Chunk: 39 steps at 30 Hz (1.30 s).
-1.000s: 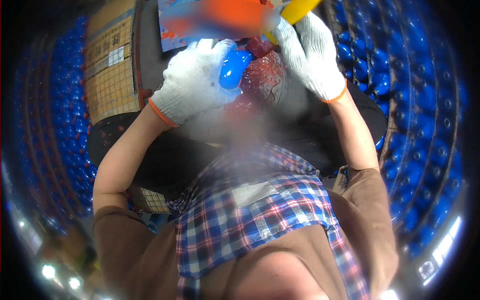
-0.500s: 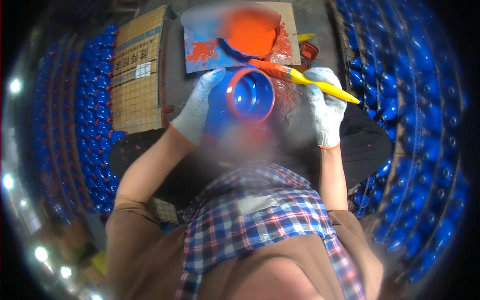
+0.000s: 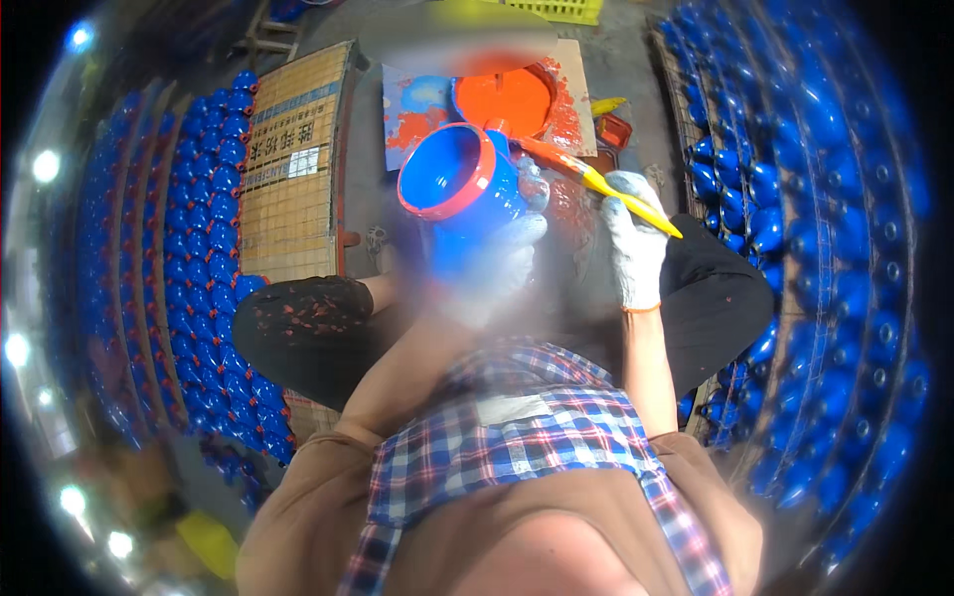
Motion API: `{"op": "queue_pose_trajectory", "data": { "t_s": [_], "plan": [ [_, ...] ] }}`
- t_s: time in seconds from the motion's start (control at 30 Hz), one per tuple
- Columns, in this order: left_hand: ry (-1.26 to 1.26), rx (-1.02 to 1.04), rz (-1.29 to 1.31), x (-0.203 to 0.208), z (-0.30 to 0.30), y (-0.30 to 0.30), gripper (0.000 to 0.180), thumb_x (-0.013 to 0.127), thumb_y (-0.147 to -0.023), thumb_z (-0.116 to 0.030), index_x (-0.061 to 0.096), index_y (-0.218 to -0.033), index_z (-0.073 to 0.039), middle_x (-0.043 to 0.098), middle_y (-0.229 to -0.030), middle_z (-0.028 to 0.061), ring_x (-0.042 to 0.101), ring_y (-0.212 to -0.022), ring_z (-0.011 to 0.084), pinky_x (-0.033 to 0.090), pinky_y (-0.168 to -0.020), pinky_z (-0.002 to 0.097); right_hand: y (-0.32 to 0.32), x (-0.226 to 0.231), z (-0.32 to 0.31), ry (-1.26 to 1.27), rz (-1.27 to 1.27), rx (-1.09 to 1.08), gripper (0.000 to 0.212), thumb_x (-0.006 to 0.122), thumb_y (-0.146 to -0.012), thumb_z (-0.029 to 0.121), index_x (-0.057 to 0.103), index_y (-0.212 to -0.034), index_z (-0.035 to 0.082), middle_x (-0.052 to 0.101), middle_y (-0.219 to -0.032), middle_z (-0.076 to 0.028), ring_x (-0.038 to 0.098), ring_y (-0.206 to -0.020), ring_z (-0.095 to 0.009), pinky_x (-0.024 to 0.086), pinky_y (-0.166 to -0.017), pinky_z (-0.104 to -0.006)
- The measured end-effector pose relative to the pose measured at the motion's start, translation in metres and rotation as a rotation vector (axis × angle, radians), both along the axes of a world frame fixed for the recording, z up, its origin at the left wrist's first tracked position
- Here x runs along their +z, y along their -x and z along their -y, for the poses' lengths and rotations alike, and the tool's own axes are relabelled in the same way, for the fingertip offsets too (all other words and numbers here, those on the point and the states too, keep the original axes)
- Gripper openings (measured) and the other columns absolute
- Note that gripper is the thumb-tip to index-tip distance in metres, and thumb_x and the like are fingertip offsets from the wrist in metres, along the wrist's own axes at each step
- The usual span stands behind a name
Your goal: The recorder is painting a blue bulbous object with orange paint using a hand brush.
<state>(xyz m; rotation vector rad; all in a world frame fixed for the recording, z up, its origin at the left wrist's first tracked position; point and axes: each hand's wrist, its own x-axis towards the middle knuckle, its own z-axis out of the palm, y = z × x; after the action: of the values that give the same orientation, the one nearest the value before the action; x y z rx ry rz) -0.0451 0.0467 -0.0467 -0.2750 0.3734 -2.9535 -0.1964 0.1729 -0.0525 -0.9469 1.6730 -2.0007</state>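
My left hand (image 3: 512, 248), in a white glove, holds up a blue bell-shaped part (image 3: 459, 189) whose round rim is painted orange-red. Its open mouth faces me. My right hand (image 3: 633, 238), also gloved, grips a yellow-handled paintbrush (image 3: 596, 184); the orange bristles touch the part's rim at its right side. Just beyond the part sits a round pot of orange paint (image 3: 507, 99) on a paint-smeared sheet of card (image 3: 571, 104).
Rows of blue painted parts fill racks on the left (image 3: 189, 258) and on the right (image 3: 795, 219). A flattened cardboard box (image 3: 293, 174) lies left of the paint. My knees in dark, paint-spattered trousers (image 3: 308, 323) frame the work area.
The blue part has turned and swung left so its open mouth faces me. The brush came down from the top edge to the part's rim. The view has tilted toward the paint pot.
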Motion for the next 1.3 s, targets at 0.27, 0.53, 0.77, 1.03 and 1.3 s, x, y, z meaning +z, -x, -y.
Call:
{"op": "queue_pose_trajectory", "data": {
  "t_s": [0.27,0.53,0.77,1.03,1.3],
  "plan": [
    [0.610,0.301,0.529,0.027,0.012,-0.032,0.039,0.053,-0.092,-0.028,0.049,-0.124,-0.006,0.061,-0.113,0.0094,0.060,-0.100,0.0172,0.051,-0.086,0.0321,0.008,0.038,-0.010,0.069,-0.099,-0.079,0.025,0.065,-0.085,0.004,0.061,-0.109,-0.001,0.062,-0.104,-0.007,0.060,-0.086,-0.013,0.048,-0.076,-0.0251],
    [1.219,0.509,0.929,0.048,0.004,-0.021,0.055,0.079,-0.056,-0.003,0.062,-0.109,-0.001,0.067,-0.097,0.0040,0.063,-0.086,0.0115,0.053,-0.077,0.0281,0.016,0.083,0.011,0.169,-0.431,0.226,0.026,0.069,-0.075,-0.008,0.066,-0.100,-0.002,0.064,-0.101,-0.012,0.062,-0.093,-0.021,0.050,-0.083,-0.0305],
    [0.532,0.170,0.676,0.035,0.023,-0.030,0.058,0.026,-0.096,-0.053,0.045,-0.131,-0.012,0.058,-0.121,0.0101,0.060,-0.108,0.0226,0.056,-0.080,0.0398,0.003,0.065,-0.024,0.107,-0.446,0.125,0.023,0.070,-0.073,-0.007,0.067,-0.094,-0.001,0.066,-0.093,-0.012,0.062,-0.091,-0.023,0.050,-0.080,-0.0319],
    [0.827,0.454,0.863,0.051,0.008,-0.016,0.057,0.057,-0.090,-0.041,0.042,-0.132,-0.006,0.057,-0.119,0.0149,0.064,-0.100,0.0265,0.060,-0.073,0.0403,-0.014,0.062,-0.008,0.068,-0.096,-0.089,0.021,0.062,-0.087,0.002,0.061,-0.108,-0.001,0.061,-0.101,-0.006,0.059,-0.087,-0.012,0.048,-0.076,-0.0238],
    [1.209,0.399,0.779,0.047,0.011,-0.018,0.061,0.055,-0.090,-0.045,0.040,-0.133,-0.004,0.055,-0.123,0.0162,0.061,-0.105,0.0266,0.056,-0.085,0.0421,-0.022,0.075,0.011,0.158,-0.678,-0.005,0.026,0.071,-0.074,-0.003,0.069,-0.099,0.004,0.068,-0.093,-0.010,0.062,-0.089,-0.026,0.050,-0.080,-0.0334]
  ]
}}
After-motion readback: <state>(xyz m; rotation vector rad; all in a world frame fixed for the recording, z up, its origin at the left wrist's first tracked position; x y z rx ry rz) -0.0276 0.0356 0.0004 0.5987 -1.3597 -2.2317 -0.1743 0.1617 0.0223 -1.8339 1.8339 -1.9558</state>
